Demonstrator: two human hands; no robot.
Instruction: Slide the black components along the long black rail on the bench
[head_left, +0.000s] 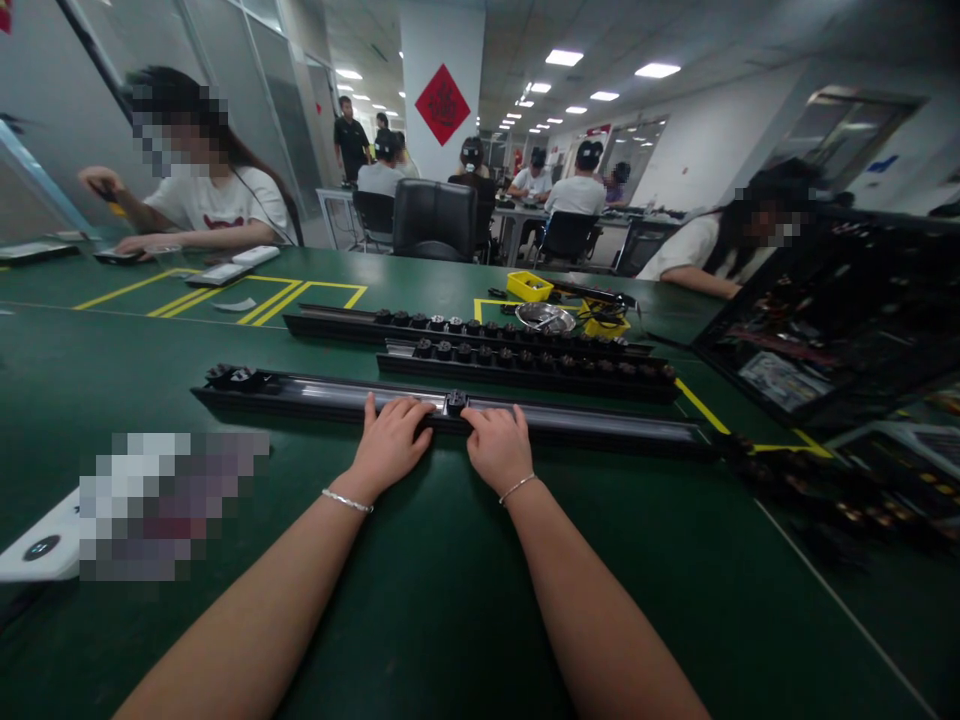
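A long black rail [600, 425] with a silvery channel lies across the green table in front of me. My left hand [390, 440] and my right hand [495, 445] rest on its near edge, fingers curled over it, either side of a small black part [454, 402] seated in the channel. A few black parts [236, 377] sit at the rail's left end. Behind it lie two more rails [525, 368] [420, 325] filled with several round black knobs.
Beyond the rails stand a yellow bin [529, 286], a metal bowl [545, 317] and another yellow bin [606, 325]. A black tray of parts [825, 330] sits at the right. People sit at the far left [214, 195] and right [712, 250]. A white device [45, 545] lies near left.
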